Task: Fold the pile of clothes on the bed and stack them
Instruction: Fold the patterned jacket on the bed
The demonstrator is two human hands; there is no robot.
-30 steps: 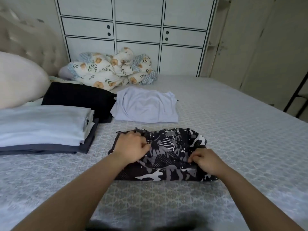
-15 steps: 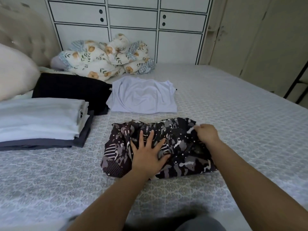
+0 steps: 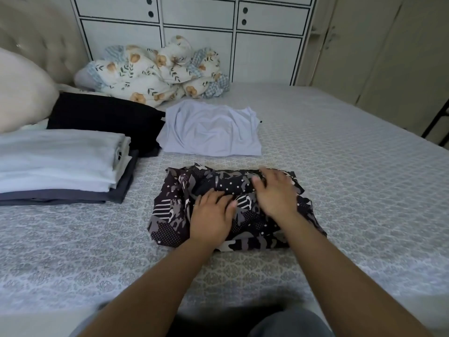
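The left hand [image 3: 211, 215] lies flat on the camouflage garment [image 3: 230, 207], fingers relaxed and slightly spread, pressing the cloth down without grasping it. The right hand [image 3: 274, 193] rests on the same garment just beside the left one, a little further from the person; it is somewhat blurred, but its fingers look straight and laid on the fabric, not closed around it. The garment is a dark piece with grey, white and dotted patches, partly folded into a rough rectangle, and it lies on the grey patterned bedcover [image 3: 340, 190] in front of the person. Behind it, apart from it, a pale lilac shirt [image 3: 211, 130] is spread flat. On the left stands a stack of folded clothes [image 3: 60, 166], white pieces above dark grey ones, and behind this stack lies a black folded garment [image 3: 104, 117]. Further back are a cream pillow [image 3: 21, 98] and a bundled floral blanket [image 3: 155, 71] before a white cabinet [image 3: 194, 25].
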